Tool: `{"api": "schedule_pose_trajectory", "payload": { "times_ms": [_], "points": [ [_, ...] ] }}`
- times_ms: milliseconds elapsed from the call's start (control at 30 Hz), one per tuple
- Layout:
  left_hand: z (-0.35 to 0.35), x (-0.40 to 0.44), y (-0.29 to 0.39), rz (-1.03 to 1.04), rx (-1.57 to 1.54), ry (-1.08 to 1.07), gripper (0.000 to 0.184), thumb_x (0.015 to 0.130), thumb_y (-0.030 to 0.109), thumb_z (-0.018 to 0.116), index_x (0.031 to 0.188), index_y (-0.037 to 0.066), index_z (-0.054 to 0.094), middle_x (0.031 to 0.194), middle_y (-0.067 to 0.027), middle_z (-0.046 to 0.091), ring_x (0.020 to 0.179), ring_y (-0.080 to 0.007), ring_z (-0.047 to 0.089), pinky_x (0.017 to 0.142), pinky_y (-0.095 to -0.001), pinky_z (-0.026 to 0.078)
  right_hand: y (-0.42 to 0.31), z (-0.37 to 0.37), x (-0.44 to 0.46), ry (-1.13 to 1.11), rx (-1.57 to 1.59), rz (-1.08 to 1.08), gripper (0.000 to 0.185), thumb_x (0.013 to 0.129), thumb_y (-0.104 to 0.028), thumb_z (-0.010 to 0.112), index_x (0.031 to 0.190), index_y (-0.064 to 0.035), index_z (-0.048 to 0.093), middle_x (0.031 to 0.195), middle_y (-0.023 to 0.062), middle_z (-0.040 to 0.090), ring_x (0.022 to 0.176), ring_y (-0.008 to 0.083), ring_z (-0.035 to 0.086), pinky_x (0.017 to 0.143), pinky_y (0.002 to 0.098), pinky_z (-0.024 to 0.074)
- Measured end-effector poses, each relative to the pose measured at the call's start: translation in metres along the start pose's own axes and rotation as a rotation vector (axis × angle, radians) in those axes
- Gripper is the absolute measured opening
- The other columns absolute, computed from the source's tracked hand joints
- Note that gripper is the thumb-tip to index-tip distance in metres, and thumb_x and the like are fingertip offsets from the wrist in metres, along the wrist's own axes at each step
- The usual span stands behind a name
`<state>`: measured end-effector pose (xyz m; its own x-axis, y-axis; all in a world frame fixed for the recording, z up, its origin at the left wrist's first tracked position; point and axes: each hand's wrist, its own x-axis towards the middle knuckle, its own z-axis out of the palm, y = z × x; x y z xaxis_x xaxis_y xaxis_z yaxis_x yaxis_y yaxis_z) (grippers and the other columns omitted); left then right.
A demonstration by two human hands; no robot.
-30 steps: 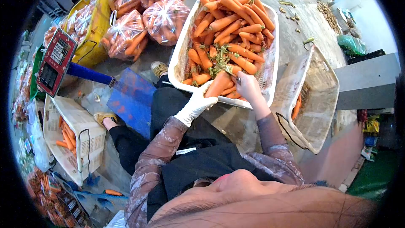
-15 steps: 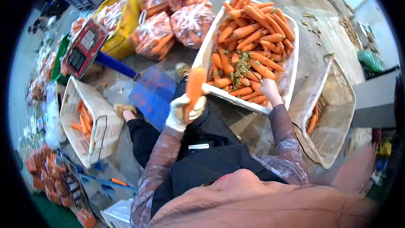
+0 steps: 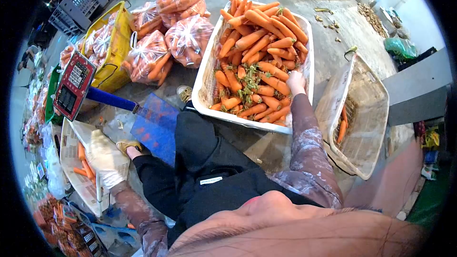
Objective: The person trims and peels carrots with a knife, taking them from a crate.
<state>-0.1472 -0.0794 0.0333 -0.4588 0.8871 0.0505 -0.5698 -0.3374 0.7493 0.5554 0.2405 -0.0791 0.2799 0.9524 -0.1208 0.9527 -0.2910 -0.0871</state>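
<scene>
My left hand (image 3: 102, 154), in a white glove, is over the rim of the white crate on the left (image 3: 78, 135). It is smeared by motion, so its fingers and anything in them cannot be made out. Several carrots (image 3: 84, 164) lie inside that crate. My bare right hand (image 3: 296, 82) rests at the right side of the heaped carrots (image 3: 262, 43) in the large white basket (image 3: 203, 96). Its fingers are curled, and what they hold is hidden. Green carrot tops (image 3: 251, 82) lie in the middle of the heap.
Bagged carrots (image 3: 190, 40) stand behind, beside a yellow crate (image 3: 114, 62). A scale with a red display (image 3: 74, 85) and blue platform (image 3: 154, 126) is left of my legs. At right, a tilted crate (image 3: 371, 114) holds a few carrots.
My left hand has swung left from above my lap to the left crate; the large carrot it held no longer shows. My right hand has moved up along the basket's right side.
</scene>
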Motion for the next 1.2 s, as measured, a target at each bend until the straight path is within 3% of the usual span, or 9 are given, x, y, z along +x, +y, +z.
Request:
{"api": "schedule_pose_trajectory", "payload": {
  "times_ms": [33,67,267,333,467,667,800,933,1200],
  "points": [
    [0.010,0.001,-0.022,-0.103,-0.084,-0.203,0.053,0.092,0.028,0.046,0.134,-0.004,0.040,0.127,-0.0171,0.051,0.105,-0.0242,0.053,0.090,-0.0332,0.044,-0.003,-0.025,-0.016,-0.059,-0.038,-0.070,0.034,0.074,-0.026,0.070,0.088,0.0037,0.065,0.091,0.0199,0.067,0.079,0.0297,0.067,0.069,0.0399,0.0535],
    [0.048,-0.006,-0.050,-0.103,0.036,-0.008,0.046,0.092,0.027,0.048,0.127,-0.002,0.047,0.111,-0.0123,0.058,0.084,-0.0182,0.054,0.075,-0.0291,0.046,-0.003,-0.026,-0.018,-0.058,-0.045,-0.073,0.034,0.074,-0.026,0.070,0.088,0.0037,0.065,0.091,0.0199,0.067,0.079,0.0297,0.067,0.069,0.0399,0.0535],
    [0.202,-0.022,-0.184,-0.603,-0.132,-0.264,0.042,0.090,0.026,0.055,0.120,-0.003,0.052,0.103,-0.0118,0.061,0.089,-0.0195,0.058,0.078,-0.0299,0.048,-0.008,-0.078,-0.110,-0.534,1.326,0.119,0.034,0.081,-0.036,0.069,0.077,-0.0018,0.066,0.057,0.0024,0.057,0.049,0.0136,0.055,0.041,0.0278,0.0415],
    [0.228,-0.027,-0.240,-0.735,-0.187,-0.345,0.044,0.093,0.032,0.053,0.120,-0.002,0.051,0.113,-0.0200,0.059,0.102,-0.0265,0.058,0.090,-0.0368,0.046,-0.010,-0.079,-0.143,-0.519,1.296,0.116,0.030,0.086,-0.033,0.064,0.074,-0.0056,0.064,0.053,-0.0012,0.051,0.041,0.0079,0.047,0.036,0.0234,0.0331],
    [0.271,-0.039,-0.323,-1.090,-0.335,-0.345,0.051,0.083,0.042,0.066,0.118,0.008,0.050,0.108,-0.0112,0.059,0.096,-0.0225,0.058,0.087,-0.0353,0.046,-0.042,-0.096,-0.205,-0.678,0.987,-0.254,0.017,0.083,-0.022,0.065,0.076,-0.0071,0.060,0.058,-0.0024,0.053,0.043,0.0075,0.045,0.040,0.0230,0.0352],
    [0.283,-0.065,-0.301,-0.604,0.364,-0.586,0.076,0.069,0.012,0.070,0.136,0.001,0.036,0.122,-0.0092,0.051,0.109,-0.0183,0.052,0.089,-0.0284,0.045,-0.063,-0.097,-0.215,0.177,0.589,-0.682,0.020,0.079,-0.017,0.066,0.098,-0.0116,0.063,0.071,0.0133,0.062,0.069,0.0286,0.064,0.059,0.0383,0.0489],
    [0.274,-0.066,-0.295,-0.547,0.326,-0.600,0.082,0.069,0.008,0.073,0.139,0.003,0.031,0.120,-0.0084,0.052,0.100,-0.0154,0.055,0.080,-0.0278,0.048,-0.069,-0.101,-0.205,0.161,0.357,-0.690,0.017,0.079,-0.024,0.066,0.088,-0.0114,0.059,0.064,0.0134,0.060,0.063,0.0334,0.062,0.055,0.0425,0.0474],
    [0.270,-0.070,-0.298,-0.447,0.352,-0.574,0.082,0.068,0.012,0.074,0.138,0.001,0.033,0.128,-0.0109,0.048,0.115,-0.0192,0.049,0.096,-0.0299,0.040,-0.080,-0.102,-0.200,0.223,0.327,-0.624,0.024,0.078,-0.028,0.066,0.071,-0.0071,0.058,0.060,0.0151,0.059,0.060,0.0353,0.061,0.054,0.0451,0.0473],
    [0.275,-0.081,-0.290,-0.327,0.571,-0.666,0.059,0.070,0.009,0.067,0.123,0.001,0.044,0.110,-0.0116,0.056,0.100,-0.0177,0.055,0.088,-0.0304,0.044,-0.049,-0.101,-0.169,0.128,0.099,-0.645,0.015,0.075,-0.023,0.063,0.077,-0.0085,0.067,0.066,0.0167,0.063,0.065,0.0344,0.064,0.060,0.0450,0.0506]
  ]
}}
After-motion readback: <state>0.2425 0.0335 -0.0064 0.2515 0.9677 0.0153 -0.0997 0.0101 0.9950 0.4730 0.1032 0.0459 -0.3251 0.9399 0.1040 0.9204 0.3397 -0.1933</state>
